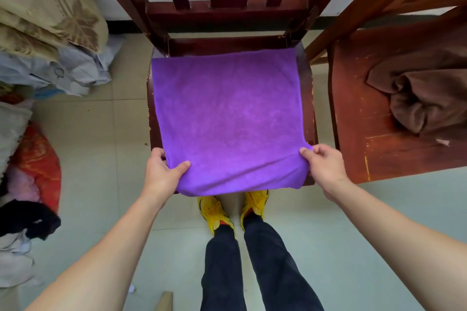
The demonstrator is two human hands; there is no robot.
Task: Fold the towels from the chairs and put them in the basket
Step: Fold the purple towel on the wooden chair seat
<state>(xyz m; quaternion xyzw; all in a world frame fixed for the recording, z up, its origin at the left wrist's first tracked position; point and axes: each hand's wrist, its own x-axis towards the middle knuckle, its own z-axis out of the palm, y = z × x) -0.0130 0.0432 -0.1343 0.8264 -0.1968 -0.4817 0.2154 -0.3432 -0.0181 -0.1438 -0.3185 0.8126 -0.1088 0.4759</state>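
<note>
We are standing over dark wooden chair [307, 98], purple towel [227, 118] lying flat across its seat, near edge hanging over front. Lighter chair [358, 113] standing just beside, right; crumpled brown towel [427, 98] sitting on it. Left hand [161, 171] and right hand [326, 166] gripping purple towel's near corners, fingers [184, 165] pinching cloth.

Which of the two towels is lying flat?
The purple towel, spread over the middle chair, its near corners pinched by the left hand and right hand. The brown towel on the right chair is a crumpled heap.
</note>
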